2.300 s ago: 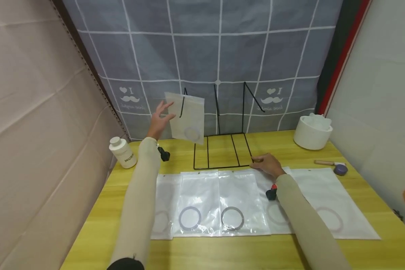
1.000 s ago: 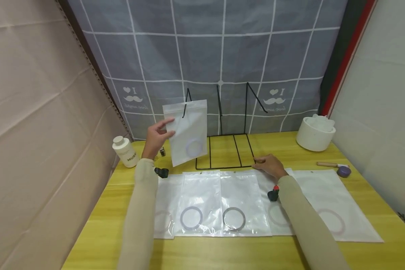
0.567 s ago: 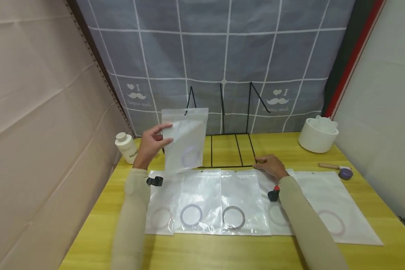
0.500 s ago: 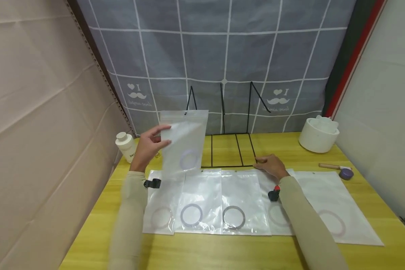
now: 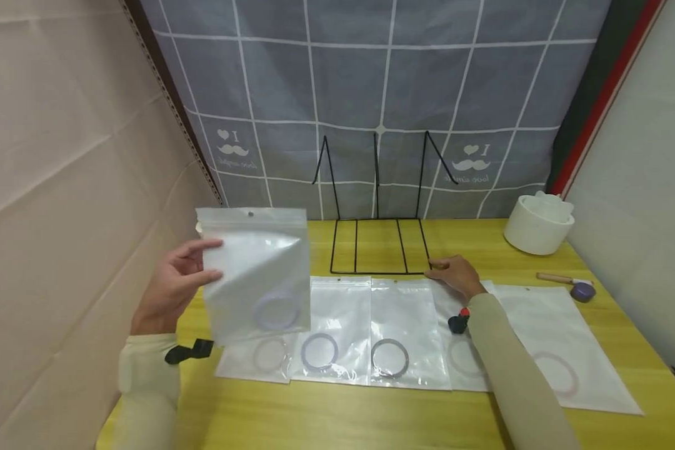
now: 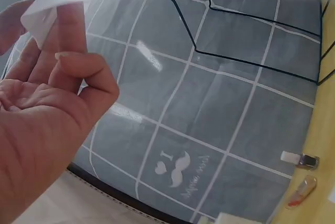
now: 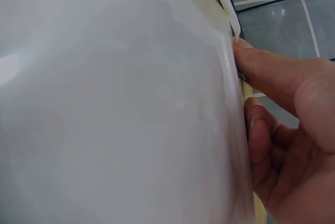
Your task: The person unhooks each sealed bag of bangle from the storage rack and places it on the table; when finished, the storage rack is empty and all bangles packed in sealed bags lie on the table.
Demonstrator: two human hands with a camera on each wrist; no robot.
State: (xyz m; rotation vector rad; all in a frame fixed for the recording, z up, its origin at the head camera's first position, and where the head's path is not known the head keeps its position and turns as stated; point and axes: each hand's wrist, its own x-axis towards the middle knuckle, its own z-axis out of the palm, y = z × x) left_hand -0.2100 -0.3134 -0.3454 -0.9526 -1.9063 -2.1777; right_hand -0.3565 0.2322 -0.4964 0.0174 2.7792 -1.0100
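**Head view: left hand lifts a bag above the table**

The left hand (image 5: pixel 171 290), raised with wrist bent, pinches a clear bag (image 5: pixel 255 275) upright above the table (image 5: pixel 326 419). The right hand (image 5: pixel 452 275) rests knuckles-up, fingers curled, touching the wire rack (image 5: pixel 378 247).

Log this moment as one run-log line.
left hand: holds plastic bag with ring above table | right hand: rests at wire rack base | bags in row
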